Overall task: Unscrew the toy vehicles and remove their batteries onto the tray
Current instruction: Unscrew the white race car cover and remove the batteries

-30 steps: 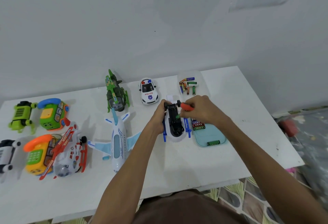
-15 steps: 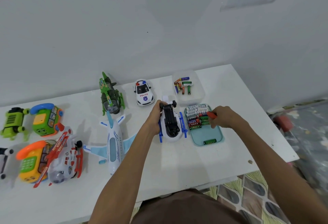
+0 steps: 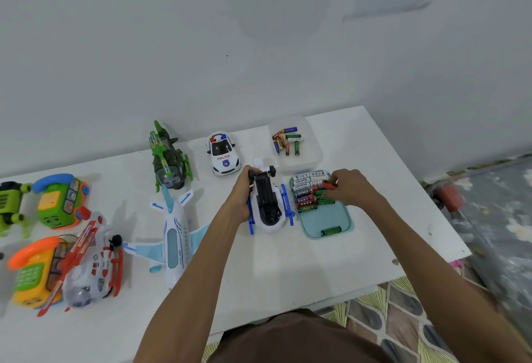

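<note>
A white and blue toy helicopter [image 3: 269, 204] lies upside down at the table's middle, its black underside facing up. My left hand [image 3: 241, 190] grips its left side. Right of it lies a pale teal tray [image 3: 331, 218] with several batteries [image 3: 306, 190] stacked at its far end and one green battery [image 3: 331, 230] at its near end. My right hand [image 3: 348, 185] is over the tray's far end, curled round a red-handled screwdriver [image 3: 329, 185], with its fingers down on the green batteries.
A clear tub [image 3: 312, 158] holding several loose batteries stands behind the tray. A police car [image 3: 223, 154], a green helicopter [image 3: 168, 161], a white plane [image 3: 172, 236], a red and white helicopter [image 3: 89, 265] and two toy phones [image 3: 59, 200] fill the table's left. The table edge [image 3: 431, 269] runs near right.
My right hand has left the upturned helicopter and moved right to the tray with the screwdriver. My left hand has stayed on the helicopter.
</note>
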Tool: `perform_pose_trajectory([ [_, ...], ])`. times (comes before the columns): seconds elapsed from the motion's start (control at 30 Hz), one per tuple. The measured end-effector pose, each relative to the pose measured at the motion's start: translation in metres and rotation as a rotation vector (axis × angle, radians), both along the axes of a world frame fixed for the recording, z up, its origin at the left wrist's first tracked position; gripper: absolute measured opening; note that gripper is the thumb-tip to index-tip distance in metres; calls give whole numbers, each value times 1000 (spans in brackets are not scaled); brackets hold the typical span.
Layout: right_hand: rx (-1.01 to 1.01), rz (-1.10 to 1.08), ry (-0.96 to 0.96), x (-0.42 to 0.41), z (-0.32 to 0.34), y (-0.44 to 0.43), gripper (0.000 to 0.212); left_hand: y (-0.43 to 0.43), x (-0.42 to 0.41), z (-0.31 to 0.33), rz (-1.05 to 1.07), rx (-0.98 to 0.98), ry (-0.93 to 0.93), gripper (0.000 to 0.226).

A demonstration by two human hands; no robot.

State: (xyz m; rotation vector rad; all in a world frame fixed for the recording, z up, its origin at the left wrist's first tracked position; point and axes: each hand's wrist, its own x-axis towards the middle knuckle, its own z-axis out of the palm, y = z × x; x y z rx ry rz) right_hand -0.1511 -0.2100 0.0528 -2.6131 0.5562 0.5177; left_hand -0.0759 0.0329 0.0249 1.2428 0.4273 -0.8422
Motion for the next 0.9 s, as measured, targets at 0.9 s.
perform_pose_trajectory([
  [0.9,47,86,-440,49,-35,81,22,28,9,4,70,45,-32,32],
])
